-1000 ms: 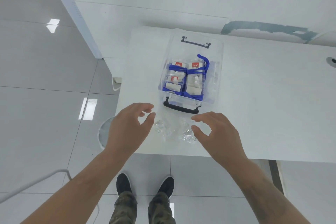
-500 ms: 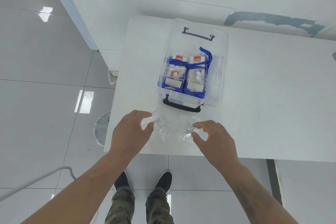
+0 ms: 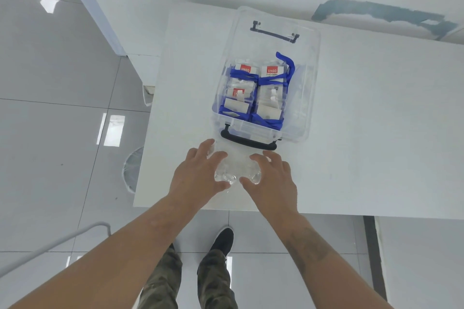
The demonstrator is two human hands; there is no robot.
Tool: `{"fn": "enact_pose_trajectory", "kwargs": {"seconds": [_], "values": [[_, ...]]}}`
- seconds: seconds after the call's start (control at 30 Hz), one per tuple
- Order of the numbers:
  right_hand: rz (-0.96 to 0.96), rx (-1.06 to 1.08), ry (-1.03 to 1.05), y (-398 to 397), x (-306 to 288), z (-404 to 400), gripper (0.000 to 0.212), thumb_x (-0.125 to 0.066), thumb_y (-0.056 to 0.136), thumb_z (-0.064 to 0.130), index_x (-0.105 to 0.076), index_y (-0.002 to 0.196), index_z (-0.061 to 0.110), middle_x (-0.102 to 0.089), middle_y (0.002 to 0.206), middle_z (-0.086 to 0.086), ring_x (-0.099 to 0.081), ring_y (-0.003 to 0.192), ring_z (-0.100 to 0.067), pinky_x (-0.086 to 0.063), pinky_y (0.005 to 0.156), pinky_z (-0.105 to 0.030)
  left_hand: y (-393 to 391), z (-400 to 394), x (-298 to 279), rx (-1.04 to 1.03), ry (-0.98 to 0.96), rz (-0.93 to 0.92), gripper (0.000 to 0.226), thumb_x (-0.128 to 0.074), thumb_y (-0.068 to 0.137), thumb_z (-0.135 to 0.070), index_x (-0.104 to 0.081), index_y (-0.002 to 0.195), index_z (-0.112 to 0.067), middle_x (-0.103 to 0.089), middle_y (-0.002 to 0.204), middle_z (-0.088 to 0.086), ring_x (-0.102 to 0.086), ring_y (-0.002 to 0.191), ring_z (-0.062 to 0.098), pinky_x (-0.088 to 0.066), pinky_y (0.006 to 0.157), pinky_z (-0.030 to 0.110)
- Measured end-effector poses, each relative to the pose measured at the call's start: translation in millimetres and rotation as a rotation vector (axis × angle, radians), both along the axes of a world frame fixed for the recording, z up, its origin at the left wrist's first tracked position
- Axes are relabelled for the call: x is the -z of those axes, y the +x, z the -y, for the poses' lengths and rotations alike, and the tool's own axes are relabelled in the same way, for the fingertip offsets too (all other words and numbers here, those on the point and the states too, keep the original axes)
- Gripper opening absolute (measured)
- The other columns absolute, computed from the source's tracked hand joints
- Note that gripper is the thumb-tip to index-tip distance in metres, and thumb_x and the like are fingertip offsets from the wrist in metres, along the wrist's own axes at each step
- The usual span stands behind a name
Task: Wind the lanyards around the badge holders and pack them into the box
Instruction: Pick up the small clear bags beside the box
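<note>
A clear plastic box [image 3: 311,83] stands on the white table [image 3: 376,133] with a black handle [image 3: 247,142] on its near end. Inside lie several badge holders [image 3: 270,98] wrapped in blue lanyards, side by side in two stacks; one lanyard loop [image 3: 288,63] sticks up at the right. Just in front of the box, a bunch of crumpled clear plastic [image 3: 236,168] sits near the table's front edge. My left hand [image 3: 198,175] and my right hand [image 3: 273,180] close on it from either side, fingers curled over it.
The box's clear far part with a dark handle [image 3: 275,32] reaches toward the wall. The table's left edge runs beside grey floor tiles. A white rail [image 3: 50,241] is at lower left. My shoes [image 3: 223,238] are below the front edge.
Both hands have come together from apart and now squeeze the loose clear plastic into one bunch between them. The view has shifted closer to the table.
</note>
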State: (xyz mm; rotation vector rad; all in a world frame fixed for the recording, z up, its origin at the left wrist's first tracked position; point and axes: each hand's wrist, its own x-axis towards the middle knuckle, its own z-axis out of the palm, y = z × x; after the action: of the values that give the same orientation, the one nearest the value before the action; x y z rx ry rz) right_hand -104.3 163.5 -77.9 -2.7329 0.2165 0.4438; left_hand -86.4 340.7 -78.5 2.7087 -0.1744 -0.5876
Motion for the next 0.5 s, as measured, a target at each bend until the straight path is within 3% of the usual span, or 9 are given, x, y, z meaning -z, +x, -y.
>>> {"fn": "enact_pose_trajectory", "kwargs": {"seconds": [0.23, 0.5], "values": [[0.037, 0.079, 0.12, -2.6, 3.4, 1.8, 0.053, -0.071, 0.08, 0.029, -0.051, 0.129, 0.033, -0.04, 0.135, 0.012, -0.043, 0.121, -0.012, -0.045, 0.085, -0.022, -5.6, -9.9, -4.7, -0.114, -0.033, 0.01, 0.06, -0.064, 0.078, -0.068, -0.052, 0.128, -0.036, -0.024, 0.156, -0.014, -0.047, 0.125, 0.016, -0.048, 0.09, 0.032], [0.156, 0.072, 0.281, -20.5, -36.3, 13.6, 0.054, -0.072, 0.077, 0.025, -0.052, 0.127, 0.033, -0.045, 0.126, 0.018, -0.047, 0.112, -0.005, -0.035, 0.083, -0.01, -24.8, -21.0, -32.3, -0.329, -0.261, 0.063, 0.058, -0.067, 0.073, -0.07, -0.056, 0.121, -0.041, -0.031, 0.152, -0.018, -0.054, 0.117, 0.009, -0.049, 0.092, 0.03]]}}
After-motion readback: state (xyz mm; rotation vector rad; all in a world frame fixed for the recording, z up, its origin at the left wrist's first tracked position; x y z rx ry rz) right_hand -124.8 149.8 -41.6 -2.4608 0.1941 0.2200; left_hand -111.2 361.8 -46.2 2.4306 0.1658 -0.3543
